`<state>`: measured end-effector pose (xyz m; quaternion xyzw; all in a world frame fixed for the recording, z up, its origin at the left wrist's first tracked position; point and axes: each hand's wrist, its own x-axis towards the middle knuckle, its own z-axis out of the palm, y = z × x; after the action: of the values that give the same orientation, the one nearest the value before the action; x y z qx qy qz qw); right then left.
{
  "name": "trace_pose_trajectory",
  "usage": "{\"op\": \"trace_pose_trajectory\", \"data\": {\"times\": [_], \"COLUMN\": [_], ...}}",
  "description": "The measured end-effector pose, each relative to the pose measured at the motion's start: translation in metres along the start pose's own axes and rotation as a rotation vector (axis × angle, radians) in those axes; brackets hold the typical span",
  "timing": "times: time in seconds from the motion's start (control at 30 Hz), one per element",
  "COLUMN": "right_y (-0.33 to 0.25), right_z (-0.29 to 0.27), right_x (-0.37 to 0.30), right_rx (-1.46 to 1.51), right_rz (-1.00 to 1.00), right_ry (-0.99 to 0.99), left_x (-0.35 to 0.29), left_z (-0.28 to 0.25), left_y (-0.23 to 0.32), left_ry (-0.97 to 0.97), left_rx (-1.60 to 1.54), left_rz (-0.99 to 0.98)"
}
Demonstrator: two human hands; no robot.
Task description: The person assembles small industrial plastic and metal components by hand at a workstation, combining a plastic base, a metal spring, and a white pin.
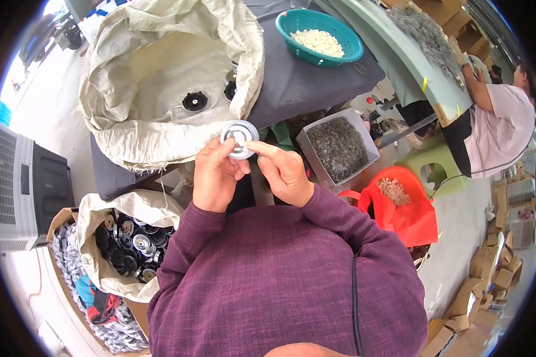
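"What do we find before the cream sack [120, 134]?"

"Our left hand [216, 174] pinches the disc [239, 134]; our right hand [284, 174] extends its index to it, other fingers curled, contents hidden."

"Disc appearance?"

"Round, silver-grey, concentrically ringed."

1. Disc [239, 134]: in the left grip [214, 178], with the right grip [284, 174] at its right.
2. Ahead of the left grip: sack [116, 128] on the worktop [286, 86], loose parts [195, 102] inside.
3. Ahead-right of the right grip: basin [335, 22] on the worktop, pieces [317, 43] inside.
4. Right of the right grip: box [313, 156].
5. Behind-left of the left grip: second sack [131, 288] containing discs [142, 242].
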<state>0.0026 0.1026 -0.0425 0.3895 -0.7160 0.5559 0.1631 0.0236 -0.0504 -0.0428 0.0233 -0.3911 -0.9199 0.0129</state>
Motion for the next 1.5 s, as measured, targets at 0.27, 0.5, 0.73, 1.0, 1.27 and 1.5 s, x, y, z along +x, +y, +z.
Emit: {"op": "trace_pose_trajectory", "data": {"times": [0.27, 0.5, 0.73, 1.0, 1.27, 1.5], "right_y": [0.106, 0.29, 0.227, 0.032, 0.021, 0.019], "right_z": [-0.069, -0.193, -0.147, -0.05, -0.014, -0.027], "right_x": [-0.07, -0.241, -0.164, -0.027, -0.019, -0.019], "right_rx": [0.342, -0.406, -0.156, 0.636, 0.687, 0.433], "right_rz": [0.847, 1.154, 1.252, 0.792, 0.617, 0.605], "right_ry": [0.562, 0.549, 0.456, 0.006, -0.012, 0.02], "left_x": [-0.009, -0.02, -0.015, -0.003, -0.009, -0.009], "left_z": [-0.055, -0.057, -0.068, -0.014, 0.002, -0.011], "left_y": [0.002, -0.001, -0.017, -0.034, -0.022, -0.012], "left_ry": [0.053, 0.04, -0.033, -0.265, -0.235, -0.038], "left_rx": [-0.097, -0.068, -0.195, -0.214, -0.077, 0.559], "left_rz": [-0.069, -0.099, -0.154, -0.304, -0.225, -0.03]}}
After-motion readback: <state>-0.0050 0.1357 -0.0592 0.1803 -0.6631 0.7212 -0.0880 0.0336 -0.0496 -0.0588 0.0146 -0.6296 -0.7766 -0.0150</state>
